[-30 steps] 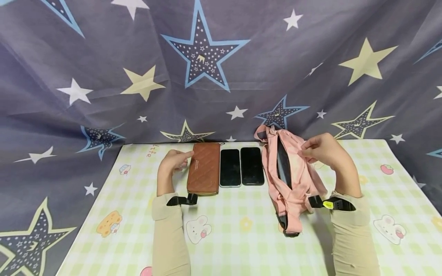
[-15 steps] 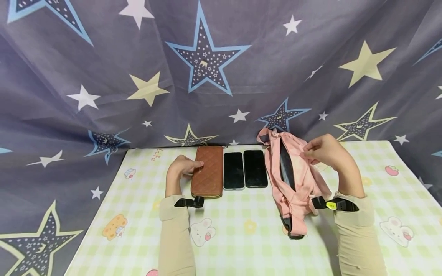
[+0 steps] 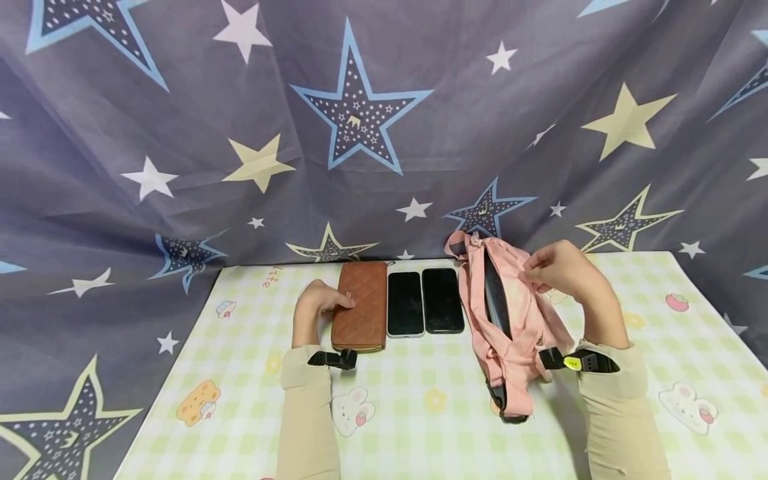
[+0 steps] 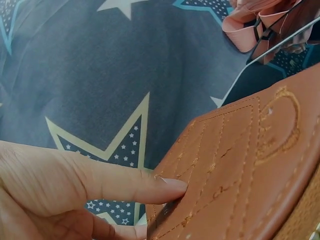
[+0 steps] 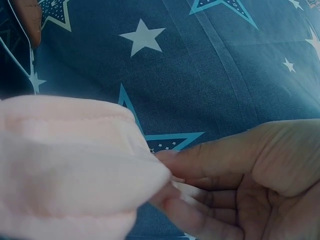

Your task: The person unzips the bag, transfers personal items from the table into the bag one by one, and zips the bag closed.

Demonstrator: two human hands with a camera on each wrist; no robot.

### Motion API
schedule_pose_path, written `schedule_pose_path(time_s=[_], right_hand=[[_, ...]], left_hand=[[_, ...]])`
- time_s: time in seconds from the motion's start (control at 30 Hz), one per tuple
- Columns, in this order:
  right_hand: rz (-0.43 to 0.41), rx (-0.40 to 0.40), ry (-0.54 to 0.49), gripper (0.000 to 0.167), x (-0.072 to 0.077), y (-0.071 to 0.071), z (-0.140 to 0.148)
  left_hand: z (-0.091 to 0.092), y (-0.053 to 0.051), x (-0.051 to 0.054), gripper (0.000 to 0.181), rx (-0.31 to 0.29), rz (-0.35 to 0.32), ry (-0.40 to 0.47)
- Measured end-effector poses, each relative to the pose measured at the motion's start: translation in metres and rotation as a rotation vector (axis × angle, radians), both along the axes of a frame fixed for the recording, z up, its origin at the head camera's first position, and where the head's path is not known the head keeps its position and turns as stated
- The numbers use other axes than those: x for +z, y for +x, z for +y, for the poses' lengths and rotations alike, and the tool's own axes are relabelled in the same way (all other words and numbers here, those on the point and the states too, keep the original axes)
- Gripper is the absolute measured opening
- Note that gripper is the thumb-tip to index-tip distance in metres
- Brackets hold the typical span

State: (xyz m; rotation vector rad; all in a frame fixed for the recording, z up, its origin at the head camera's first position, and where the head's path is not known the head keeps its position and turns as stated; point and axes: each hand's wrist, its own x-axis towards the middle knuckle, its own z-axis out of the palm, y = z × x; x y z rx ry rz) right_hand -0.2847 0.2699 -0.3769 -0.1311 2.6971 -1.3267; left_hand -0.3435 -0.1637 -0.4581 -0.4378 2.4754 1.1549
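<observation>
L: left hand [image 3: 321, 297] pinches brown wallet [image 3: 369, 303] by its left edge, thumb on top, I judge for control | R: right hand [image 3: 558, 267] pinches pink bag [image 3: 519, 287], presumably to spread its opening | pale-rimmed phone [image 3: 405, 304] and black phone [image 3: 443, 300] lie between, apparently lined up

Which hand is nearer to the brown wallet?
Left. The left hand pinches the wallet at its edge; the right hand is beyond the phones, pinching the pink bag.
</observation>
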Motion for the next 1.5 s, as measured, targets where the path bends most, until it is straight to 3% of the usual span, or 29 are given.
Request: schedule_pose_path(time_s=[0.2, 0.47, 0.8, 0.97, 1.23, 1.5], right_hand=[[0.001, 0.000, 0.023, 0.021, 0.0002, 0.0010, -0.0026], [0.012, 0.000, 0.051, 0.020, 0.0018, 0.0023, -0.0050], [0.011, -0.002, 0.056, 0.020, 0.0008, 0.0035, -0.0050], [0.020, -0.001, 0.063, 0.020, 0.0023, 0.0027, -0.0051], [0.028, 0.003, 0.064, 0.019, 0.0024, 0.0019, -0.0052], [0.023, 0.000, 0.074, 0.019, 0.0019, 0.0019, -0.0066]], left_hand=[[-0.0010, 0.0004, 0.0016, 0.072, -0.031, 0.012, -0.061], [0.0012, 0.0017, -0.0008, 0.092, -0.011, 0.007, 0.016], [0.0049, 0.0052, 0.0014, 0.081, -0.051, 0.035, -0.060], [0.0067, 0.0053, 0.0035, 0.071, -0.030, 0.039, -0.078], [0.0046, 0.0040, 0.0008, 0.077, 0.005, 0.050, -0.043], [0.0069, 0.0030, 0.0002, 0.079, -0.027, 0.055, -0.101]])
